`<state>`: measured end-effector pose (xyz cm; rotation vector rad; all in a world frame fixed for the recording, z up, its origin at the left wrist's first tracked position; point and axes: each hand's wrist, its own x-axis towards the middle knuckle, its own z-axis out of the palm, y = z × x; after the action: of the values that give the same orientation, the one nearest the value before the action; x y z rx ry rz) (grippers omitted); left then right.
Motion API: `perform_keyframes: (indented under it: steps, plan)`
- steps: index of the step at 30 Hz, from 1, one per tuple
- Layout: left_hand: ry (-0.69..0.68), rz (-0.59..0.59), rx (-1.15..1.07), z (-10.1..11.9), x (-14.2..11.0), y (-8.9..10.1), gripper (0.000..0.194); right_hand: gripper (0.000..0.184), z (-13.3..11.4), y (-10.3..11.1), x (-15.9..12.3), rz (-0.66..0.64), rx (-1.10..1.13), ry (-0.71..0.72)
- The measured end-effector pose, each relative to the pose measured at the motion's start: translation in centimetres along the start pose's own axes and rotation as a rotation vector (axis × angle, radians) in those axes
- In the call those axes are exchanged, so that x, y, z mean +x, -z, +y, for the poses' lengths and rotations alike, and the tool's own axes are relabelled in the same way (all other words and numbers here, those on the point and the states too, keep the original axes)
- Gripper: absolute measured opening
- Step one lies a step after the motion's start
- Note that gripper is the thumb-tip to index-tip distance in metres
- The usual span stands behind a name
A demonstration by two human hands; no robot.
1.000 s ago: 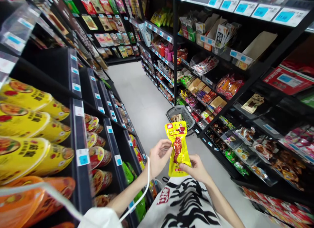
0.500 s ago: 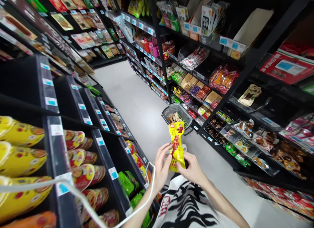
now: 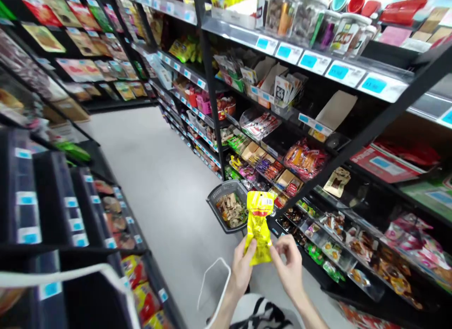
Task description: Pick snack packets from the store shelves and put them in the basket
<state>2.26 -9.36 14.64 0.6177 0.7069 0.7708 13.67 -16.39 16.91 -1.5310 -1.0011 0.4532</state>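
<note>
A yellow snack packet (image 3: 260, 230), narrow in the middle with a hang hole at the top, is held upright in front of me. Its face toward me carries small print and a white label. My left hand (image 3: 242, 265) grips the lower left side, thumb on the front. At the lower right edge, my right hand (image 3: 288, 262) has its thumb and curled fingers closed on the packet. Behind the packet, a grey shopping basket (image 3: 216, 211) on the floor holds several brown and green packs.
Stocked black shelving (image 3: 212, 107) runs along the right, with jars (image 3: 310, 18) on an upper level. Lower shelves (image 3: 116, 216) line the left. Pale floor (image 3: 151, 178) lies between them. A white cable (image 3: 226, 291) hangs near my left arm.
The packet has been turned over from its pictured front to the printed side. My right fingers have shifted to its edge. The view has swung up and right, showing more of the upper right shelf.
</note>
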Motion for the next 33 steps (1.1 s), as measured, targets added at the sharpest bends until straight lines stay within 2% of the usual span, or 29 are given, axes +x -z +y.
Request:
perform_keyframes:
  steps: [2, 4, 6, 9, 13, 16, 18, 20, 22, 26, 28, 30, 33]
  plan:
    - [0.002, -0.032, 0.011, 0.3, 2.0, -0.6, 0.045, 0.014, 1.0, 0.0, 2.9, 0.024, 0.032, -0.101]
    - [-0.027, -0.037, 0.093, 0.8, 3.5, -1.2, 0.047, 0.023, 1.5, -0.1, 5.4, -0.045, 0.095, -0.184]
    - [-0.078, -0.043, 0.215, 1.6, 4.7, -1.5, 0.046, 0.023, 1.6, -0.4, 7.3, -0.055, 0.174, -0.250]
    - [-0.138, -0.055, 0.381, 2.9, 6.1, -1.7, 0.041, 0.023, 1.7, -1.3, 9.0, 0.029, 0.323, -0.355]
    - [-0.180, 0.012, 0.532, 3.6, 7.3, -1.7, 0.040, 0.025, 2.4, -2.9, 10.3, 0.090, 0.515, -0.457]
    - [-0.255, 0.100, 0.592, 3.2, 8.2, -1.7, 0.046, 0.025, 2.8, -3.8, 11.5, 0.105, 0.545, -0.430]
    - [-0.363, 0.167, 0.614, 3.0, 8.7, -1.9, 0.054, 0.026, 2.8, -4.0, 12.4, 0.133, 0.533, -0.401]
    - [-0.495, 0.182, 0.667, 2.9, 9.2, -2.2, 0.063, 0.029, 2.6, -4.0, 13.2, 0.158, 0.513, -0.387]
    - [-0.608, 0.119, 0.764, 3.0, 9.6, -2.4, 0.067, 0.031, 2.3, -3.6, 13.7, 0.167, 0.498, -0.391]
    - [-0.717, -0.052, 0.954, 2.5, 10.3, -3.1, 0.073, 0.031, 2.1, -2.5, 13.6, 0.202, 0.475, -0.406]
    - [-0.745, -0.091, 0.993, 1.7, 10.5, -3.5, 0.068, 0.031, 2.2, -1.6, 13.1, 0.238, 0.457, -0.393]
    - [-0.731, -0.123, 0.943, 0.7, 10.6, -4.1, 0.057, 0.027, 2.1, -0.3, 12.5, 0.233, 0.411, -0.344]
    - [-0.529, -0.166, 0.745, -0.8, 10.5, -5.8, 0.040, 0.017, 1.6, 2.2, 11.4, 0.182, 0.228, -0.174]
